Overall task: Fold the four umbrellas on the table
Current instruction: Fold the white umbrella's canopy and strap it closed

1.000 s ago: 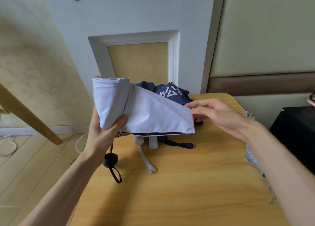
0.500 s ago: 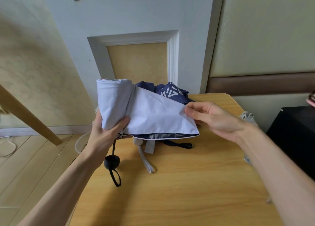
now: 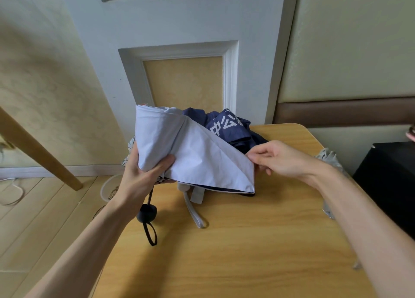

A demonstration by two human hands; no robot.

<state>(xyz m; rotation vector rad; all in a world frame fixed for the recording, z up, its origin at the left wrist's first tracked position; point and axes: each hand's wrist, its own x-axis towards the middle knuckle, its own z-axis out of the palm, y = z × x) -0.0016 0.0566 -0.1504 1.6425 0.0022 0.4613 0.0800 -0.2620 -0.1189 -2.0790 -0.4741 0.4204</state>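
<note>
Right hand (image 3: pixel 280 158) shifts from flat fingers to pinching the loose flap corner of the pale umbrella (image 3: pixel 190 154), and left hand (image 3: pixel 143 176) still grips its rolled body above the table (image 3: pixel 247 241). Likely ready to wrap; navy umbrella (image 3: pixel 226 127) behind still unfolded.

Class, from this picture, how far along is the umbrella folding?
Done: no folded umbrella shows. In hand: the left hand grips the pale lilac umbrella while the right hand pinches its loose panel's corner. Left: wrapping it, then the crumpled navy umbrella behind; grey fabric at the right of the table may be another.
</note>
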